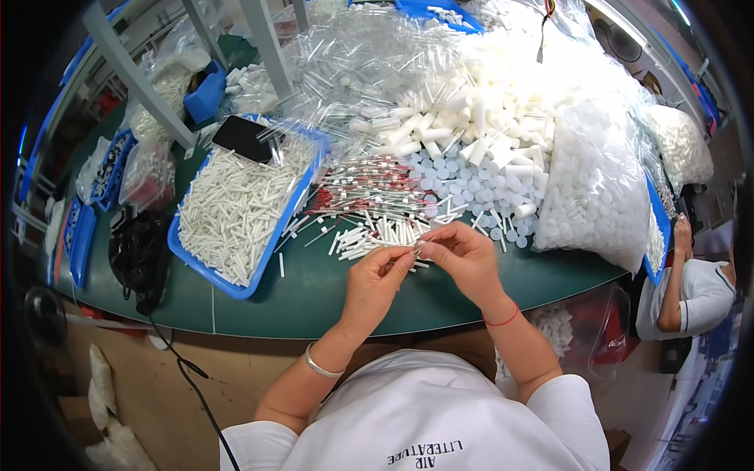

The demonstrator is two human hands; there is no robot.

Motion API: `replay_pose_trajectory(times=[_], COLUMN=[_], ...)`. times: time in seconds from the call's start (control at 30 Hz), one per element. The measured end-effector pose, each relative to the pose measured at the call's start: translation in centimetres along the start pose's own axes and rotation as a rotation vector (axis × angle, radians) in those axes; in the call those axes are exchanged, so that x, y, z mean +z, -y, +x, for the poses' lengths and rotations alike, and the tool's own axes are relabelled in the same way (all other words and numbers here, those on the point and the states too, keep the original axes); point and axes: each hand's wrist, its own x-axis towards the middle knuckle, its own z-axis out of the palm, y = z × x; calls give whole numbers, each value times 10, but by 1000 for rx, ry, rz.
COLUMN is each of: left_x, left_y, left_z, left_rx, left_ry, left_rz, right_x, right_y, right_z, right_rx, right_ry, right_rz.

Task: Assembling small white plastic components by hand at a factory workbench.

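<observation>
My left hand (pixel 378 276) and my right hand (pixel 468 257) meet fingertip to fingertip over the near edge of the table. Both are closed in a pinch on something small, mostly hidden by the fingers. Just beyond them lies a loose pile of short white sticks (pixel 375 235). Behind that pile are thin red-and-silver wired parts (pixel 365 182) with small white ends. Translucent round caps (pixel 463 182) spread to the right of these. A blue tray (pixel 253 289) full of white sticks stands to the left of my hands.
A dark phone (pixel 245 140) rests on the tray's sticks. Clear tubes (pixel 345 59) and thick white cylinders (pixel 479 125) are heaped at the back. A bulging clear bag (pixel 593 188) stands right. Black cable (pixel 188 365) hangs off the left edge. Another person (pixel 695 294) sits far right.
</observation>
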Motion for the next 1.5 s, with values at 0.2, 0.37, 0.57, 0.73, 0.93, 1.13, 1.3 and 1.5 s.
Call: replay_pose_trajectory(times=[0.2,0.37,0.57,0.73,0.93,1.13,1.3,1.5], left_x=[9,20,41,59,72,68,60,44], left_y=[-8,-14,-28,-21,0,-6,-23,-30], left_z=[2,11,46,106,144,134,103,74], left_rx=[238,345,111,711,663,811,387,136], left_ry=[-88,-51,161,36,103,82,167,238], left_rz=[250,366,343,887,1257,1015,437,93], right_x=[-10,-19,-44,-67,-77,-78,-64,-52], right_y=[-10,-8,-8,10,9,4,7,15], right_z=[-2,-3,2,9,8,7,2,-4], right_rx=[-47,12,-18,-78,-15,28,-121,-259], right_ry=[23,-24,-142,-349,-352,-416,-422,-414], right_rz=[-46,6,161,126,-82,-247,-346,-591])
